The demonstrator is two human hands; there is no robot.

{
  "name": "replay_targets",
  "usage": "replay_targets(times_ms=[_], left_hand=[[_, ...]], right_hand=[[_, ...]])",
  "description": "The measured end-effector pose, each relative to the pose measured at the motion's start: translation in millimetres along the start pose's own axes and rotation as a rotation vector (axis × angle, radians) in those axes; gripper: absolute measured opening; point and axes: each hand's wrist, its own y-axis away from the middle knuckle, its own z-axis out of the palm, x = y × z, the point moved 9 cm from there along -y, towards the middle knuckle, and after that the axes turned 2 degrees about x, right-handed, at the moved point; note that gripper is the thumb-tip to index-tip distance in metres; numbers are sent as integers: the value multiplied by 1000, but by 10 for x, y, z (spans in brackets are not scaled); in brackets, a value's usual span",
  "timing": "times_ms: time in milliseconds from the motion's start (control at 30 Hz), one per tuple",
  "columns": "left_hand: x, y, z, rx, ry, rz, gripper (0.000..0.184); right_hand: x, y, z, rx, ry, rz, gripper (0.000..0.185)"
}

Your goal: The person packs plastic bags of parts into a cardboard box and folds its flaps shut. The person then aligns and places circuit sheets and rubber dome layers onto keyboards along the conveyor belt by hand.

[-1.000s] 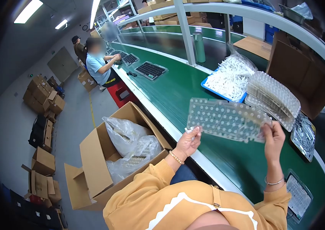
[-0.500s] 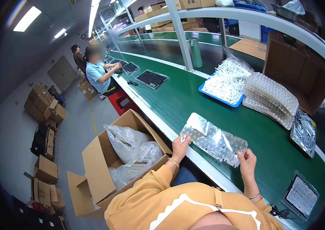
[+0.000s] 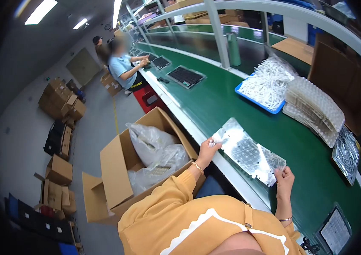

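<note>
Sheet [image 3: 244, 153] of clear, glossy plastic dotted with dark spots, held slantwise over a green work surface [image 3: 206, 102]; whether its underside touches that surface cannot be told. Its long axis runs from upper left to lower right, one end pointing away from the wearer and the other toward the right hand [image 3: 284, 180], which pinches the near right corner between thumb and fingers. The left hand [image 3: 208, 152] grips the left edge and also has small white pieces [image 3: 213, 144] at its fingertips. Beyond, a blue tray [image 3: 255, 103] is heaped with thin white pieces [image 3: 269, 83]. Just right of it leans a stack of bumpy translucent sheets [image 3: 314, 110], and beside that a shallow tray [image 3: 341, 171] holds slim silvery pieces [image 3: 347, 153]. Left of the wearer, an open cardboard box [image 3: 116, 172] contains bulging clear plastic bags [image 3: 152, 144], their contents partly hidden.
</note>
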Motion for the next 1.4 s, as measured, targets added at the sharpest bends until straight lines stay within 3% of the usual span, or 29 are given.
replay_targets(times_ms=[200,533,1400], left_hand=[[-148,-24,11,-27,-265,58,18],[-85,10,10,-47,-48,60,17],[-178,-4,-2,-55,-208,89,17]], right_hand=[[-143,39,-35,17,83,-106,12],[-159,46,-48,28,34,-113,13],[-117,19,-100,46,3,-100,19]])
